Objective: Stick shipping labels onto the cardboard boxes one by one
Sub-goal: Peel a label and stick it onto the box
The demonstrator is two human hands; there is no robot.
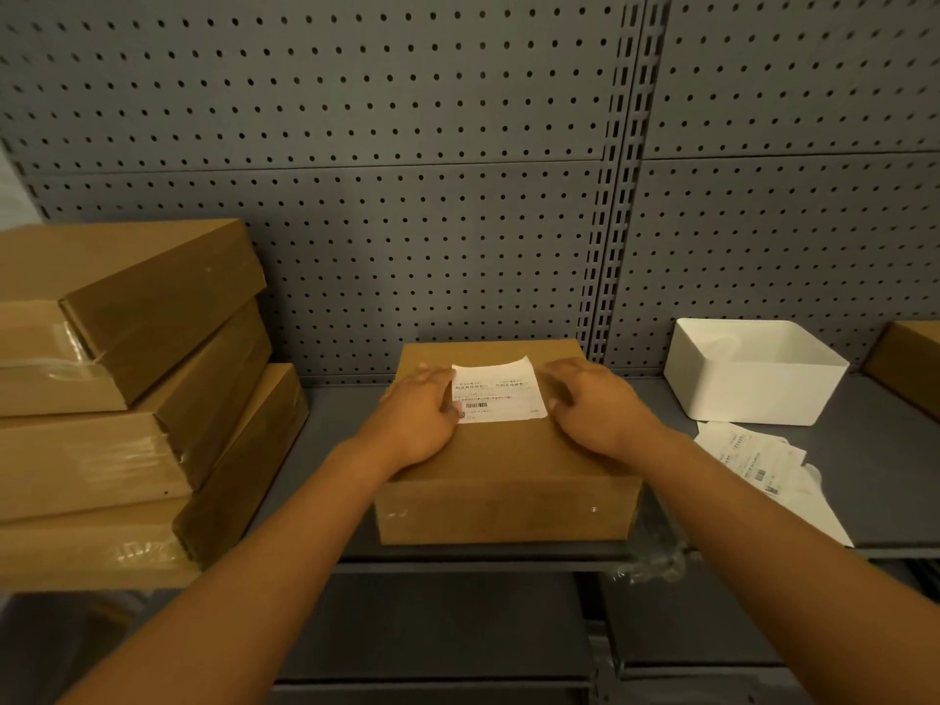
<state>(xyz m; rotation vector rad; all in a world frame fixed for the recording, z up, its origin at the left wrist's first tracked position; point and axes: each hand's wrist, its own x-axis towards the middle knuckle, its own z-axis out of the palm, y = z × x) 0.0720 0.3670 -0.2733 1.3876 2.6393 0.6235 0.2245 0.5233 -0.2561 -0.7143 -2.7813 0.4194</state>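
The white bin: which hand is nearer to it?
The right hand. It rests on the box left of the white bin; the left hand lies farther left, across the label.

Both hands [417, 414] [595, 409] pressing white label [501, 394] onto cardboard box [508, 465], grey shelf [875, 501]

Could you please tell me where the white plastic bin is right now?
In the head view, the white bin stands on the grey shelf at the right, against the pegboard, right of the centre box and just behind the loose labels.
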